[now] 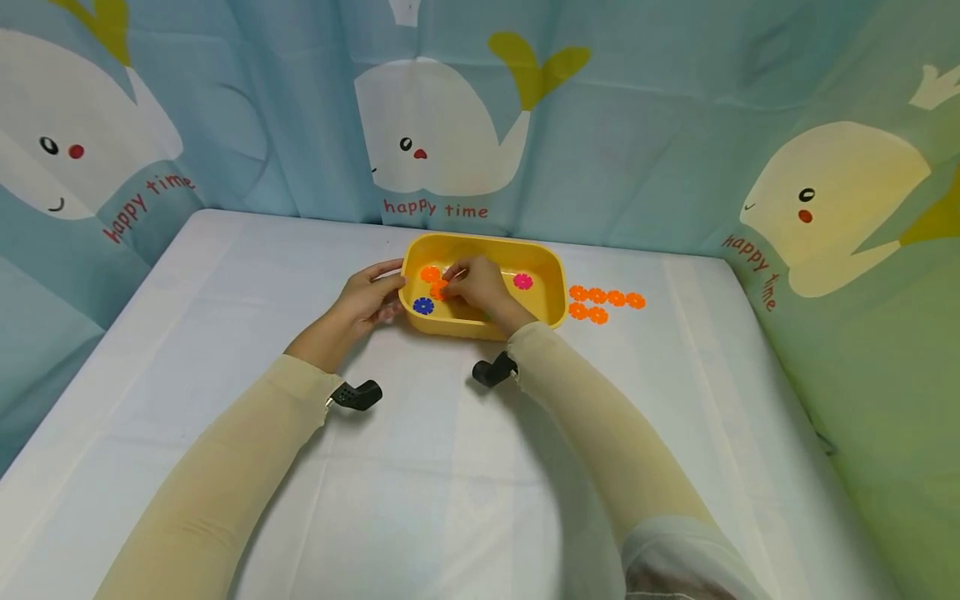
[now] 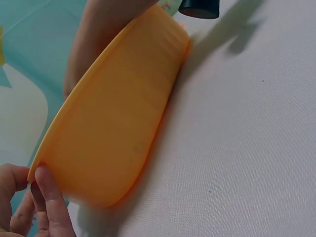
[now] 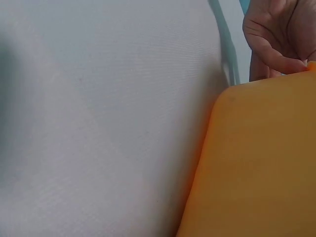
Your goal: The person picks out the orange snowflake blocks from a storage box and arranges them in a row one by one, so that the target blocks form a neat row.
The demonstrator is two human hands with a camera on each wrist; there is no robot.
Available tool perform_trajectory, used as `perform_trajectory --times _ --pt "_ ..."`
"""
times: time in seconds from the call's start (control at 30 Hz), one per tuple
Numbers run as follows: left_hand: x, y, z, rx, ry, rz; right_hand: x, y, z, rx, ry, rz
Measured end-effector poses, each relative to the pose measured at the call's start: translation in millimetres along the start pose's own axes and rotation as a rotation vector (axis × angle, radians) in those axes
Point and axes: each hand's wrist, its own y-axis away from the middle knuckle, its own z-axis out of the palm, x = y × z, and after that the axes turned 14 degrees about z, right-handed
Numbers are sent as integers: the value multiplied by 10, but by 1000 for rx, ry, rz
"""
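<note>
My left hand holds the left end of a yellow plastic tub. In the left wrist view, its thumb and fingers pinch the tub's rim. The right hand reaches inside the tub, its fingertips pinching an orange snowflake disc near the left end. Close by lie another orange snowflake disc and a blue snowflake disc. A pink snowflake disc is right of that hand. The tub's wall hides the right fingers from the right wrist view.
Right of the tub, several orange snowflake discs lie in two rows, a longer back row and a shorter front row. A white cloth covers the table. Behind it hangs a whale-print curtain.
</note>
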Motion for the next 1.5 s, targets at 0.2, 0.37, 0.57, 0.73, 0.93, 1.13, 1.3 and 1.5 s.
perform_trajectory --times 0.2,0.37,0.57,0.73,0.93,1.13,1.3,1.5 --pt "15 2 6 -3 -4 1 0 -10 -39 -9 18 11" --pt "12 1 4 0 -2 -1 -2 15 -56 -19 2 30" --pt "6 10 15 3 -11 9 42 24 -81 -6 8 34" --pt "-8 12 22 -3 -3 11 91 29 -112 -12 4 18" --pt "-14 5 24 6 -6 9 115 55 -161 8 -5 5" --pt "-16 -3 15 11 -8 7 182 47 -229 13 -43 4" --pt "-14 0 17 13 -4 11 255 51 -304 13 -48 26" --pt "-16 2 23 15 4 14 329 55 -386 9 -64 46"
